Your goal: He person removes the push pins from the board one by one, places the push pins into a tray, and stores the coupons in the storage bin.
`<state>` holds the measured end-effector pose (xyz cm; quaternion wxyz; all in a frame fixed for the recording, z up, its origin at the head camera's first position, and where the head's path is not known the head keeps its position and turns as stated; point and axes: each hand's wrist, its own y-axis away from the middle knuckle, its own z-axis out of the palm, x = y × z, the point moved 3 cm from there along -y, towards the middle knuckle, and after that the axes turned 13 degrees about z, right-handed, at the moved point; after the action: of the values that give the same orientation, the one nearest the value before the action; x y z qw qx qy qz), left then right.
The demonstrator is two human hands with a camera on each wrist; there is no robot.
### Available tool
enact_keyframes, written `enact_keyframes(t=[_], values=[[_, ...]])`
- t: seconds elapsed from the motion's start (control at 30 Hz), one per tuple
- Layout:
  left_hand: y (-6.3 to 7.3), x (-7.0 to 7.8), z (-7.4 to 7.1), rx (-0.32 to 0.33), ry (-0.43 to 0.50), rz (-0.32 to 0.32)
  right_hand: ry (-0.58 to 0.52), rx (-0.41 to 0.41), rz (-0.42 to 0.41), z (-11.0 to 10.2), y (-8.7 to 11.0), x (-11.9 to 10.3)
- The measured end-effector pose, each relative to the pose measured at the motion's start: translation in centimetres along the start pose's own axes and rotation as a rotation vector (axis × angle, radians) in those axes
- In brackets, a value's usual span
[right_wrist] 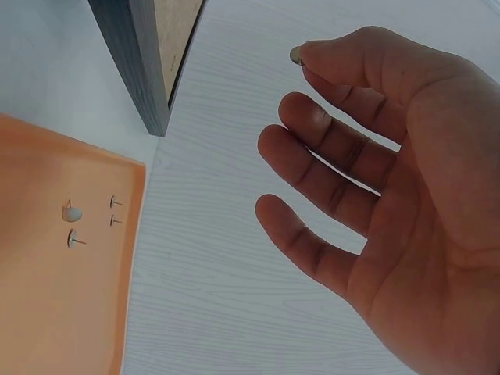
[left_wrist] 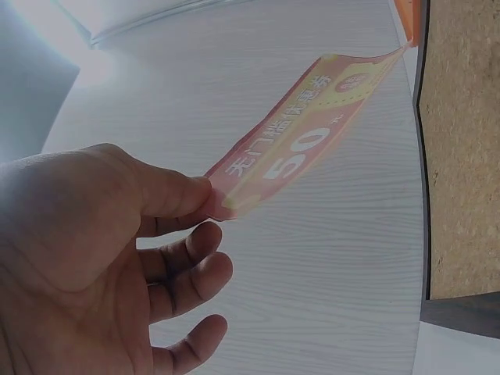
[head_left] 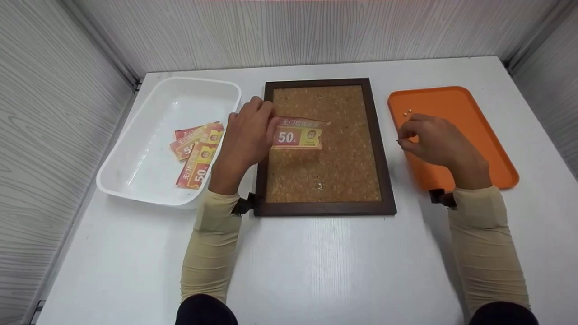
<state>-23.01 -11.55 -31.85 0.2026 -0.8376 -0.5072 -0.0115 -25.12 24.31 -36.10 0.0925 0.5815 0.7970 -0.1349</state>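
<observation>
My left hand [head_left: 250, 131] pinches one end of a red and yellow paper coupon [head_left: 295, 139] marked 50, between thumb and forefinger. The coupon stretches out to the right over the cork board [head_left: 347, 158] in its dark brown frame, and bends slightly in the left wrist view. Just left of the orange tray's middle, my right hand [head_left: 435, 140] holds a small thumbtack [right_wrist: 296, 55] between thumb and fingertip. Only the tack's round head shows past the thumb; the other fingers are loosely bent. A small pale mark [head_left: 319, 183] shows low on the cork.
On the left stands a white plastic bin [head_left: 144, 135] with several coupons [head_left: 198, 158] inside, partly behind my left forearm. The orange tray [head_left: 474, 131] on the right carries several thumbtacks [right_wrist: 73, 239] near its left edge. Grey wood-grain panels [head_left: 316, 36] border the white table.
</observation>
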Motion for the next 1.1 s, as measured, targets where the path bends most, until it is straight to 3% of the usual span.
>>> enact_keyframes(t=[0.5, 1.1], values=[[0.7, -2.0, -1.8, 0.069, 0.015, -0.083, -0.028, -0.001, 0.06, -1.1, 0.3, 1.2], [1.4, -3.4, -3.0, 0.084, 0.048, -0.164, -0.042, 0.005, 0.126, -1.9, 0.6, 2.9]])
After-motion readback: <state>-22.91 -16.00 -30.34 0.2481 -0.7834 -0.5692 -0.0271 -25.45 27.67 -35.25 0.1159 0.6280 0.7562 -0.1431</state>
